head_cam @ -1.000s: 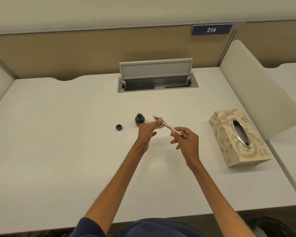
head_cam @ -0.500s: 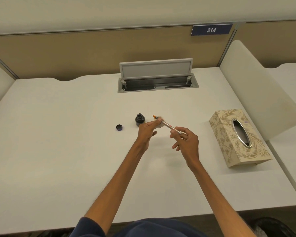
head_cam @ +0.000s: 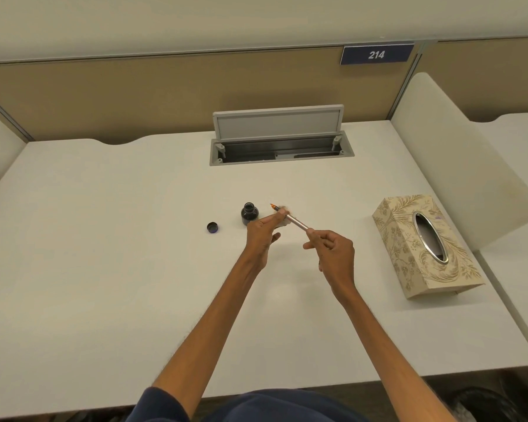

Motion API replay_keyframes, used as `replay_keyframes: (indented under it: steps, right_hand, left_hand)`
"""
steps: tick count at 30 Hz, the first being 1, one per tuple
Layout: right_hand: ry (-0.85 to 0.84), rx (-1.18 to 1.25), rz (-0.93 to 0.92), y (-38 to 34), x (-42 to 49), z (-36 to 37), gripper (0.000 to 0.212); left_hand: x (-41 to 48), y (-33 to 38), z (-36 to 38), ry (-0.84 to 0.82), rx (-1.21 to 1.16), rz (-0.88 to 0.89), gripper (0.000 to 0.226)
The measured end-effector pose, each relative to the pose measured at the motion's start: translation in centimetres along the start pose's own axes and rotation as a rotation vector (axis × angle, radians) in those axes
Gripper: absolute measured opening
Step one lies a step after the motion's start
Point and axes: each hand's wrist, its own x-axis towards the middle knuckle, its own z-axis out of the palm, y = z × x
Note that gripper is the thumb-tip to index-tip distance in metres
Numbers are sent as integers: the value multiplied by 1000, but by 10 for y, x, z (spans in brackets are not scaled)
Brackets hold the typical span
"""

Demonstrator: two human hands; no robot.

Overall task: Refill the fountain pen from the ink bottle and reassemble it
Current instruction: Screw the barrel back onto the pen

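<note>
A slim metallic fountain pen (head_cam: 296, 222) is held between both hands above the white desk (head_cam: 104, 269), its orange nib pointing up and left. My left hand (head_cam: 261, 234) pinches the pen near the nib, with a bit of white tissue under its fingers. My right hand (head_cam: 333, 249) grips the rear end of the barrel. The open dark ink bottle (head_cam: 249, 213) stands just left of my left hand, apart from the nib. Its small dark cap (head_cam: 212, 227) lies on the desk further left.
A patterned tissue box (head_cam: 424, 245) lies at the right. An open grey cable hatch (head_cam: 279, 141) sits at the back centre. A curved white divider (head_cam: 457, 159) stands on the right edge, tan partition walls behind.
My right hand has shifted slightly on the barrel's rear end; the pen, the left hand and the bottle stay nearly where they were.
</note>
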Motion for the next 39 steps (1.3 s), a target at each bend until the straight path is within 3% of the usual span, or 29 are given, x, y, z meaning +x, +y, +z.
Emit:
replay_keyframes:
  steps: [30, 39]
  right_hand:
    - [-10, -136, -118, 3, 2, 0, 19]
    - [0, -180, -145, 6, 4, 3, 14]
  left_hand:
    - [5, 4, -4, 29, -42, 19, 19]
    - [5, 7, -8, -34, -30, 19, 14]
